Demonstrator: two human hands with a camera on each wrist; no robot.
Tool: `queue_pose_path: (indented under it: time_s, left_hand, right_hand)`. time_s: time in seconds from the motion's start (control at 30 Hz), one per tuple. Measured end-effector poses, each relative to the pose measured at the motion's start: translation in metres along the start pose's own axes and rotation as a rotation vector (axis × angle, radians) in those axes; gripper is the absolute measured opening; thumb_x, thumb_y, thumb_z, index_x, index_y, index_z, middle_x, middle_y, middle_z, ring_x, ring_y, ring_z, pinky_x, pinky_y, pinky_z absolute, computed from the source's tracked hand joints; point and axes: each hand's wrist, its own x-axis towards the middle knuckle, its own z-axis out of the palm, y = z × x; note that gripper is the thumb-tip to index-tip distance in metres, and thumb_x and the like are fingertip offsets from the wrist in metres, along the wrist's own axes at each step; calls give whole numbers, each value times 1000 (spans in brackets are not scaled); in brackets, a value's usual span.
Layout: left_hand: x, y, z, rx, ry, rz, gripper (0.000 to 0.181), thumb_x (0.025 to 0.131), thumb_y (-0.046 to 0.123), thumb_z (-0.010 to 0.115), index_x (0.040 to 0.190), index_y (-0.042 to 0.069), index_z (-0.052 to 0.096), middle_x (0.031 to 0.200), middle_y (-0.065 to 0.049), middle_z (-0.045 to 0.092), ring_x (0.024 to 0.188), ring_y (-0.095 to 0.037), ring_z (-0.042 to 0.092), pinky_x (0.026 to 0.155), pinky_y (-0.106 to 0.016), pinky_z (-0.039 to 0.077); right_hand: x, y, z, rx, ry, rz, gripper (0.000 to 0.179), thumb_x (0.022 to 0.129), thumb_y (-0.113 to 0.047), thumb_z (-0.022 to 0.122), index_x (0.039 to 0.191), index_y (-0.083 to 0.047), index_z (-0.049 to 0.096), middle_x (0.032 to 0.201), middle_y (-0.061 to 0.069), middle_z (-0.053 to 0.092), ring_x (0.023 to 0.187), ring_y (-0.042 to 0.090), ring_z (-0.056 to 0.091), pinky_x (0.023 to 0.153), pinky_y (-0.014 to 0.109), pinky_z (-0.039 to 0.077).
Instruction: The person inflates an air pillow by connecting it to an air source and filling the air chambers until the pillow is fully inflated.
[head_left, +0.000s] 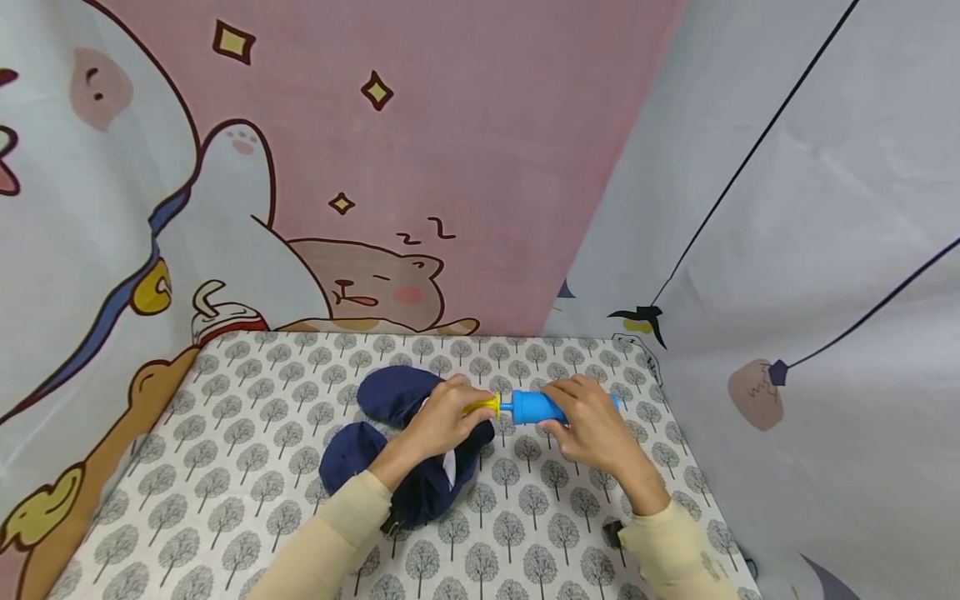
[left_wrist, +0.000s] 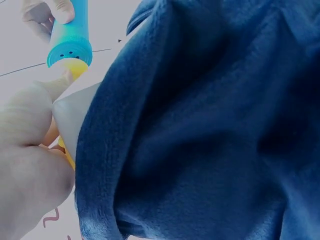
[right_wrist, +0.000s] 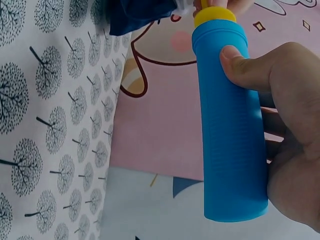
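My left hand [head_left: 450, 414] grips the yellow handle [head_left: 483, 407] of a hand pump. My right hand [head_left: 588, 421] wraps round the pump's blue barrel [right_wrist: 232, 130], thumb laid along its side. A short stretch of blue rod shows between handle and barrel in the head view. Below my left hand and forearm lies a navy plush neck pillow [head_left: 427, 487], soft and U-shaped, with a white patch showing in its folds. Its cloth [left_wrist: 200, 130] fills most of the left wrist view, and a pale flap [left_wrist: 75, 115] sticks out beside my left fingers.
A table covered in a tree-print cloth [head_left: 255, 483] lies under both hands. Near my right sleeve rests a small black object [head_left: 613, 533]. Behind the table hangs a pink cartoon curtain [head_left: 510, 167], and a pale curtain [head_left: 825, 208] hangs along the right side.
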Motion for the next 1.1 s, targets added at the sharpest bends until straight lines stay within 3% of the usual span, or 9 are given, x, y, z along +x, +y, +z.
queue_pose_path:
  time_s: [0.23, 0.47, 1.1]
  left_hand:
    - [-1, -1, 0, -15, -14, 2, 25, 102, 12, 84, 125, 4, 86, 104, -10, 86, 82, -17, 60, 73, -21, 51]
    - [-1, -3, -7, -24, -55, -3, 25, 105, 16, 81, 127, 6, 85, 104, -7, 83, 85, -15, 64, 72, -20, 54]
    - [-3, -9, -11, -8, -72, -15, 24, 105, 18, 82, 127, 10, 85, 106, -5, 82, 85, -13, 64, 73, -20, 53]
  right_hand:
    - [3, -4, 2, 12, -48, 19, 57, 86, -27, 101, 131, 2, 80, 125, 17, 83, 111, 34, 77, 99, 54, 63]
    - [-9, 12, -9, 26, -46, 38, 57, 87, -31, 99, 130, 1, 80, 126, 19, 83, 113, 37, 78, 101, 57, 63]
    - [-46, 55, -40, 41, 26, 93, 56, 81, -11, 101, 130, 5, 78, 126, 23, 81, 116, 46, 76, 101, 67, 61]
